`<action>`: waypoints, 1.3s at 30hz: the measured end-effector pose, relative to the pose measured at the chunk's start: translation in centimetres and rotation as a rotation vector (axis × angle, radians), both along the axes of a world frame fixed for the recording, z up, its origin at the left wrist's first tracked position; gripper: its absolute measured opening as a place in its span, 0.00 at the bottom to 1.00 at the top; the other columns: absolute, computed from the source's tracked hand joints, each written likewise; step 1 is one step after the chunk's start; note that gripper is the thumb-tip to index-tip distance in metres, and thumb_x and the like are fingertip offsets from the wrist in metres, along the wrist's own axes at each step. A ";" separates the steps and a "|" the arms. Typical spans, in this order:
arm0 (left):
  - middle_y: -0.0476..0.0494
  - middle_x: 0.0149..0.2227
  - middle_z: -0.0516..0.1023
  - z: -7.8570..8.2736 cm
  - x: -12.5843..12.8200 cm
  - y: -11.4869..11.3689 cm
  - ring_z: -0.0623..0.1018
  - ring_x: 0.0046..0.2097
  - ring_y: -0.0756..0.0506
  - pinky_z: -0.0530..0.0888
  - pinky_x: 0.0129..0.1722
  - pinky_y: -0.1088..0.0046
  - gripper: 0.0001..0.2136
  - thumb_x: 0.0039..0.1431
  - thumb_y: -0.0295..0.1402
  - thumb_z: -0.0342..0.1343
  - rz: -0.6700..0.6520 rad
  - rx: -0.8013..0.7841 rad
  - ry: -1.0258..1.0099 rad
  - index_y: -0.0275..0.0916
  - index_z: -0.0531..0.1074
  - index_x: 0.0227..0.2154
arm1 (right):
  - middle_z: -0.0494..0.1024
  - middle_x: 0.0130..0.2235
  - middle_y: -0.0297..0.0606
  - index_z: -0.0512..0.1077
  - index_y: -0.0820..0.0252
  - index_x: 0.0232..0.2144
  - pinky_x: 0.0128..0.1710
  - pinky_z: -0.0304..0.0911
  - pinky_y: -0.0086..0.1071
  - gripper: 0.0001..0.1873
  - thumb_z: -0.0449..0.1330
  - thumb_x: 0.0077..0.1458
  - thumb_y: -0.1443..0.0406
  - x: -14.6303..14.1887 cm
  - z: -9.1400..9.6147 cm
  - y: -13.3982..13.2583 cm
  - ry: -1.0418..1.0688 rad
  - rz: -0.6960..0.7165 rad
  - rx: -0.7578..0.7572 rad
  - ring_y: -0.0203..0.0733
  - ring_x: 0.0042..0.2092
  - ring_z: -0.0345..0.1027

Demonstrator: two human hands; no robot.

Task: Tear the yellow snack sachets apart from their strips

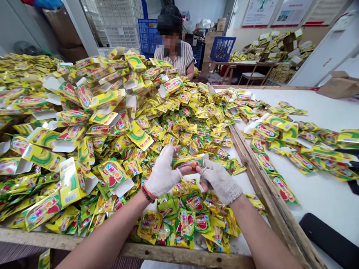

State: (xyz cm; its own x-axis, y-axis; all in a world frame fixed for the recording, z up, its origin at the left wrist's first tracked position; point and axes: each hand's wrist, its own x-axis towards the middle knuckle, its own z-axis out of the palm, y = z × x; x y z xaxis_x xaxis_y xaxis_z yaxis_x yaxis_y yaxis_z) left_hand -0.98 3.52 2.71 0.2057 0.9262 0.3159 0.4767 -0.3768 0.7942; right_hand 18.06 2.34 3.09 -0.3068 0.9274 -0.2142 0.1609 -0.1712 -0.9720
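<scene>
Between my two gloved hands is a small yellow and green candy box [190, 161], held lengthwise above the table. My left hand [164, 172] grips its left end, fingers behind and thumb in front. My right hand [221, 180] pinches the right end, where a pale flap shows. Both gloves are white with bare fingertips. Beneath the hands lie loose candy packets [186, 223], yellow and green with fruit prints. To the left rises a large heap of open candy boxes [108, 98], many with white flaps sticking out.
A wooden rail [257, 168] divides the table on my right; a wooden edge [186, 256] runs along the front. Beyond the rail are more flattened boxes [275, 127] and a black phone-like object [334, 243]. Across the table sits a person [175, 54] in a striped shirt.
</scene>
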 end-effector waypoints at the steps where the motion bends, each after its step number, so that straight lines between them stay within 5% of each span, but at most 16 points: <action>1: 0.40 0.45 0.73 0.0 -0.2 0.2 0.74 0.44 0.44 0.72 0.42 0.69 0.25 0.53 0.46 0.61 -0.024 -0.117 -0.098 0.38 0.66 0.49 | 0.64 0.13 0.24 0.64 0.58 0.31 0.15 0.43 0.22 0.12 0.56 0.54 0.55 0.0 0.0 0.1 0.003 0.004 0.021 0.29 0.14 0.52; 4: 0.45 0.34 0.75 -0.4 -0.6 0.8 0.73 0.34 0.49 0.70 0.32 0.75 0.20 0.52 0.47 0.61 -0.106 -0.361 -0.219 0.36 0.71 0.39 | 0.62 0.14 0.23 0.67 0.58 0.33 0.15 0.45 0.24 0.12 0.56 0.53 0.55 0.1 -0.2 0.6 -0.063 0.021 0.096 0.29 0.15 0.51; 10: 0.47 0.33 0.74 -0.5 0.5 0.8 0.73 0.33 0.49 0.71 0.31 0.76 0.20 0.48 0.46 0.63 -0.075 -0.365 -0.273 0.36 0.70 0.37 | 0.62 0.17 0.26 0.65 0.58 0.18 0.21 0.50 0.26 0.15 0.64 0.43 0.57 1.0 -1.3 2.1 -0.269 -0.141 0.335 0.31 0.22 0.54; 14: 0.43 0.44 0.73 -0.4 0.0 1.2 0.75 0.38 0.48 0.74 0.35 0.71 0.23 0.55 0.47 0.56 -0.059 -0.339 -0.455 0.40 0.63 0.49 | 0.69 0.22 0.29 0.67 0.55 0.26 0.22 0.57 0.26 0.11 0.59 0.48 0.55 3.6 -0.7 3.7 0.228 -0.576 0.294 0.32 0.23 0.61; 17: 0.46 0.36 0.74 -0.9 -0.9 2.0 0.74 0.36 0.49 0.71 0.36 0.73 0.14 0.57 0.42 0.54 0.071 -0.171 -0.173 0.38 0.69 0.40 | 0.75 0.32 0.32 0.66 0.53 0.32 0.25 0.63 0.28 0.10 0.56 0.50 0.55 5.1 -0.2 4.7 0.543 -0.788 0.294 0.33 0.27 0.67; 21: 0.47 0.33 0.75 -0.8 -1.3 1.9 0.73 0.37 0.47 0.68 0.38 0.73 0.06 0.58 0.30 0.49 0.088 0.014 0.356 0.40 0.70 0.30 | 0.76 0.29 0.32 0.70 0.55 0.34 0.22 0.60 0.28 0.09 0.57 0.50 0.59 4.1 -1.3 4.5 0.098 -0.569 0.249 0.34 0.23 0.65; 25: 0.45 0.34 0.76 0.6 -1.3 0.7 0.74 0.38 0.45 0.66 0.35 0.72 0.07 0.55 0.27 0.48 0.096 -0.079 0.824 0.42 0.70 0.31 | 0.77 0.30 0.36 0.74 0.57 0.28 0.33 0.62 0.31 0.07 0.56 0.51 0.64 2.3 -3.3 3.8 -0.596 -0.095 0.437 0.39 0.31 0.68; 28: 0.44 0.38 0.75 1.0 -1.2 0.1 0.74 0.40 0.44 0.67 0.35 0.71 0.08 0.56 0.27 0.48 0.024 -0.048 0.975 0.43 0.70 0.35 | 0.77 0.33 0.39 0.76 0.57 0.30 0.40 0.61 0.32 0.09 0.55 0.52 0.66 2.2 -4.1 3.6 -0.797 0.091 0.540 0.42 0.38 0.68; 35: 0.41 0.42 0.71 -0.2 -0.8 0.4 0.74 0.42 0.42 0.70 0.37 0.68 0.14 0.55 0.24 0.47 -0.122 0.067 1.031 0.43 0.70 0.42 | 0.70 0.48 0.45 0.70 0.58 0.52 0.47 0.63 0.35 0.23 0.58 0.53 0.65 2.0 -4.7 4.9 -0.776 -0.214 0.643 0.46 0.46 0.67; 39: 0.41 0.40 0.72 -0.6 -1.4 0.8 0.74 0.41 0.42 0.69 0.37 0.68 0.12 0.55 0.25 0.47 -0.098 0.007 0.992 0.42 0.70 0.41 | 0.72 0.43 0.43 0.67 0.61 0.53 0.45 0.63 0.36 0.24 0.58 0.54 0.64 1.2 -5.4 5.8 -0.712 -0.281 0.633 0.46 0.43 0.67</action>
State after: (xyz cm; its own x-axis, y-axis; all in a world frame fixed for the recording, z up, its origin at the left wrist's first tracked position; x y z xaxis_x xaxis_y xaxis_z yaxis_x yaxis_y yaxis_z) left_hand -2.42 4.33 2.09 0.4551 0.8897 -0.0353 0.8900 -0.4532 0.0505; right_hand 19.24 8.15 -2.28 -0.0502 0.9538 0.2963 0.7760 0.2240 -0.5896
